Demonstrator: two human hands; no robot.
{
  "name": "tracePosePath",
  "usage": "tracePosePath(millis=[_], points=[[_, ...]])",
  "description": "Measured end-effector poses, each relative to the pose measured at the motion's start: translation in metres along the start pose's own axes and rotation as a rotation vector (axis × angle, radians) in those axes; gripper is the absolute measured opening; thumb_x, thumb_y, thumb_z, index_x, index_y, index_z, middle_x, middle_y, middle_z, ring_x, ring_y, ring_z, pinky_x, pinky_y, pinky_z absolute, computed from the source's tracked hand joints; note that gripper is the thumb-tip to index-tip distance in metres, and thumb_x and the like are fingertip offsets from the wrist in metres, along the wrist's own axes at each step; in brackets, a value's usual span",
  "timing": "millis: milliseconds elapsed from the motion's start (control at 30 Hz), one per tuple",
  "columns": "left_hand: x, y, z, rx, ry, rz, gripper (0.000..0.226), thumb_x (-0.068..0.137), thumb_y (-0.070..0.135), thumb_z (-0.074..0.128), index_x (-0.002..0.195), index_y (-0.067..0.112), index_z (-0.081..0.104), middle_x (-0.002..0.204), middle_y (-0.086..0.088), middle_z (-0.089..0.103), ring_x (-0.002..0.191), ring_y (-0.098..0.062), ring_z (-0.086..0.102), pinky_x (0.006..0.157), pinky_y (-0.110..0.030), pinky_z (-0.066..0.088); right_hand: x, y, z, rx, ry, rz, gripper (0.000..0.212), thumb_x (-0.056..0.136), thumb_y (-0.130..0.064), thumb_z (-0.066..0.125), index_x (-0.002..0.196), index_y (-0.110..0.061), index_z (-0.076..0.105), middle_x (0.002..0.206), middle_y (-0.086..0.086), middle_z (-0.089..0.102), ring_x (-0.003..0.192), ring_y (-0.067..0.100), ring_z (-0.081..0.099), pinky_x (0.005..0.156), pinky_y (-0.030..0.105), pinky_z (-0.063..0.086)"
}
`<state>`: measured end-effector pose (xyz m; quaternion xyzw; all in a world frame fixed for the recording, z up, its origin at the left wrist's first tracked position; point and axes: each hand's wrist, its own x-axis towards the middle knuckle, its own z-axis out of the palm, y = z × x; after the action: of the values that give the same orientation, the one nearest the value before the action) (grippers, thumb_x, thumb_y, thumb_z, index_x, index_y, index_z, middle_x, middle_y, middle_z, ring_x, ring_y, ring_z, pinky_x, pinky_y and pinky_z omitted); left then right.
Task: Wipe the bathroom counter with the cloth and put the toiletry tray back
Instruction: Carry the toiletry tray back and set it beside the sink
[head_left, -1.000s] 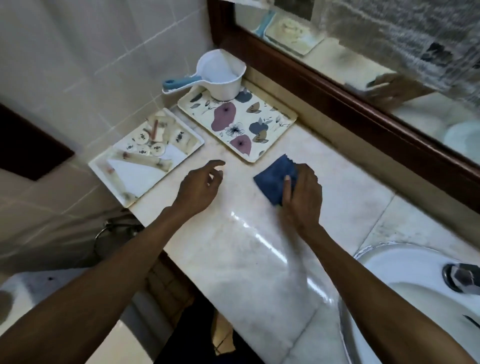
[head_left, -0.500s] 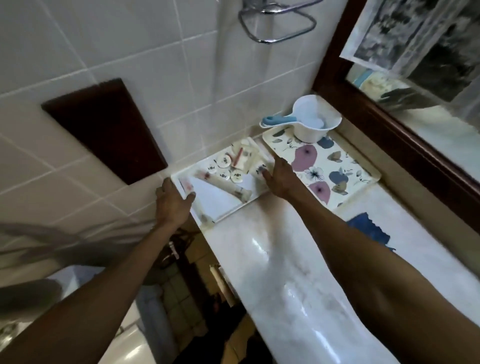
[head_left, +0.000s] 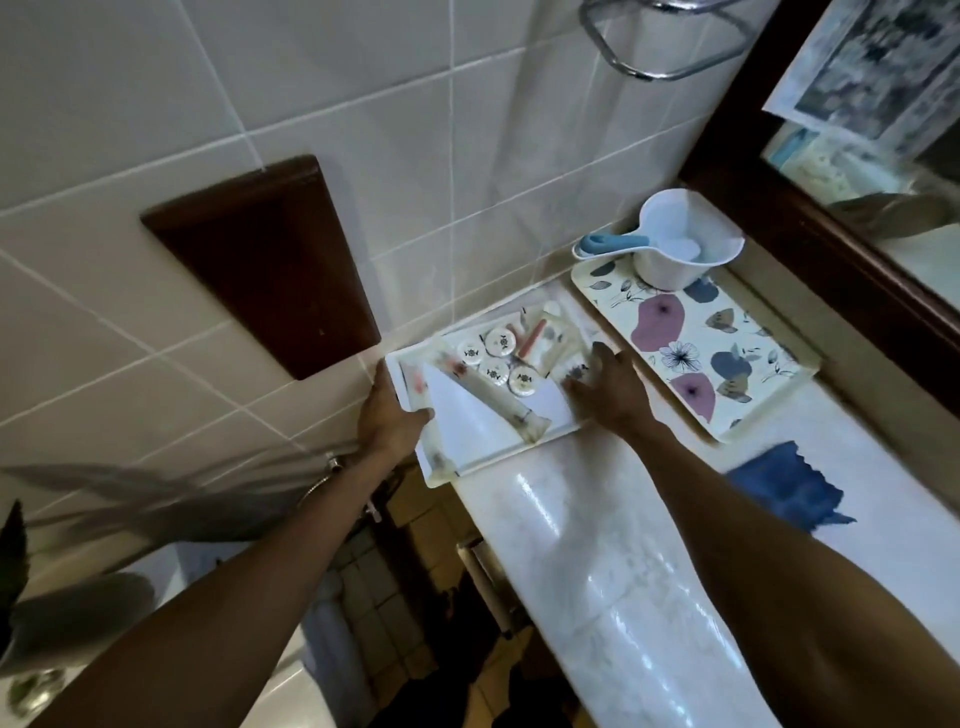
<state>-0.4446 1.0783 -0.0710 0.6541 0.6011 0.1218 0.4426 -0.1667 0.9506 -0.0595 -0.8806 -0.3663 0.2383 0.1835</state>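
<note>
A white toiletry tray (head_left: 467, 457) with tubes, sachets and several round caps sits at the left end of the marble counter (head_left: 597, 571), against the tiled wall. My left hand (head_left: 389, 415) grips its left edge, thumb over the rim. My right hand (head_left: 608, 389) holds its right side, fingers spread across the rim and the sachets. The blue cloth (head_left: 789, 488) lies loose on the counter to the right, partly hidden behind my right forearm.
A floral tray (head_left: 737, 364) lies right of the toiletry tray, with a white scoop (head_left: 675, 244) with a blue handle at its far end. A dark-framed mirror (head_left: 831, 249) runs along the right. A chrome towel ring (head_left: 670, 57) hangs above. The counter drops off at left.
A second ago my right hand pressed the cloth on the counter. It let go of the cloth, and both hands reached left and took hold of the toiletry tray's sides.
</note>
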Motion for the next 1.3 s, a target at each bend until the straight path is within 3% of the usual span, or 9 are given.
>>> tracePosePath(millis=[100, 367, 500, 567, 700, 867, 967, 1100, 1300], points=[[-0.001, -0.002, -0.001, 0.040, 0.008, 0.018, 0.088, 0.076, 0.019, 0.081, 0.148, 0.029, 0.033, 0.142, -0.002, 0.057, 0.125, -0.031, 0.057, 0.102, -0.043, 0.048, -0.022, 0.006, -0.002, 0.021, -0.006, 0.041, 0.074, 0.082, -0.043, 0.074, 0.140, -0.011, 0.041, 0.128, 0.022, 0.050, 0.121, 0.037, 0.050, 0.092, 0.037, 0.042], [-0.042, 0.016, 0.007, 0.098, -0.100, 0.092, 0.100, 0.079, 0.019, 0.082, 0.159, 0.020, 0.020, 0.154, -0.009, 0.044, 0.137, -0.031, 0.046, 0.108, -0.043, 0.043, -0.095, 0.040, -0.037, 0.151, 0.117, -0.029, 0.083, 0.074, -0.047, 0.079, 0.142, -0.017, 0.043, 0.137, 0.006, 0.056, 0.125, 0.026, 0.053, 0.095, 0.032, 0.043], [-0.074, 0.046, 0.023, 0.129, -0.171, 0.189, 0.100, 0.079, 0.021, 0.082, 0.158, 0.021, 0.021, 0.149, -0.012, 0.048, 0.133, -0.030, 0.049, 0.107, -0.043, 0.044, -0.142, 0.073, -0.067, 0.165, 0.178, 0.003, 0.070, 0.077, -0.039, 0.080, 0.134, -0.016, 0.048, 0.116, 0.005, 0.063, 0.099, 0.023, 0.060, 0.075, 0.028, 0.041], [-0.097, 0.061, 0.037, 0.139, -0.186, 0.226, 0.100, 0.080, 0.021, 0.082, 0.159, 0.021, 0.020, 0.147, -0.014, 0.050, 0.133, -0.031, 0.049, 0.107, -0.042, 0.043, -0.174, 0.094, -0.081, 0.187, 0.220, 0.029, 0.066, 0.078, -0.041, 0.079, 0.131, -0.017, 0.049, 0.109, 0.000, 0.059, 0.093, 0.017, 0.056, 0.074, 0.029, 0.042], [-0.163, 0.080, 0.071, 0.140, -0.262, 0.347, 0.099, 0.080, 0.018, 0.081, 0.159, 0.020, 0.021, 0.145, -0.017, 0.050, 0.132, -0.032, 0.050, 0.106, -0.043, 0.044, -0.256, 0.148, -0.099, 0.220, 0.340, 0.073, 0.067, 0.074, -0.052, 0.075, 0.131, -0.031, 0.048, 0.119, -0.003, 0.065, 0.103, 0.022, 0.063, 0.079, 0.036, 0.051], [-0.265, 0.093, 0.119, 0.171, -0.417, 0.519, 0.091, 0.075, 0.020, 0.080, 0.153, 0.016, 0.033, 0.143, -0.016, 0.053, 0.125, -0.031, 0.053, 0.097, -0.039, 0.047, -0.384, 0.224, -0.114, 0.202, 0.460, 0.272, 0.090, 0.079, -0.050, 0.075, 0.151, -0.023, 0.029, 0.136, 0.013, 0.052, 0.123, 0.030, 0.052, 0.098, 0.038, 0.043], [-0.333, 0.101, 0.149, 0.141, -0.500, 0.595, 0.091, 0.077, 0.015, 0.080, 0.154, 0.019, 0.032, 0.138, -0.009, 0.056, 0.123, -0.029, 0.054, 0.096, -0.037, 0.047, -0.463, 0.266, -0.122, 0.224, 0.537, 0.360, 0.090, 0.079, -0.049, 0.076, 0.151, -0.023, 0.030, 0.141, 0.012, 0.051, 0.126, 0.030, 0.050, 0.100, 0.038, 0.042], [-0.415, 0.107, 0.189, 0.132, -0.615, 0.708, 0.077, 0.075, 0.010, 0.077, 0.143, 0.027, 0.045, 0.113, 0.001, 0.063, 0.110, -0.026, 0.061, 0.086, -0.034, 0.052, -0.558, 0.313, -0.131, 0.272, 0.634, 0.461, 0.090, 0.076, -0.049, 0.079, 0.150, -0.026, 0.032, 0.146, 0.006, 0.048, 0.129, 0.028, 0.049, 0.102, 0.043, 0.045], [-0.510, 0.126, 0.246, 0.195, -0.754, 0.797, 0.089, 0.075, 0.018, 0.080, 0.152, 0.023, 0.034, 0.122, -0.006, 0.059, 0.111, -0.026, 0.058, 0.091, -0.040, 0.053, -0.667, 0.370, -0.143, 0.313, 0.757, 0.601, 0.088, 0.070, -0.056, 0.078, 0.142, -0.028, 0.037, 0.136, 0.006, 0.055, 0.120, 0.028, 0.055, 0.097, 0.049, 0.048]])
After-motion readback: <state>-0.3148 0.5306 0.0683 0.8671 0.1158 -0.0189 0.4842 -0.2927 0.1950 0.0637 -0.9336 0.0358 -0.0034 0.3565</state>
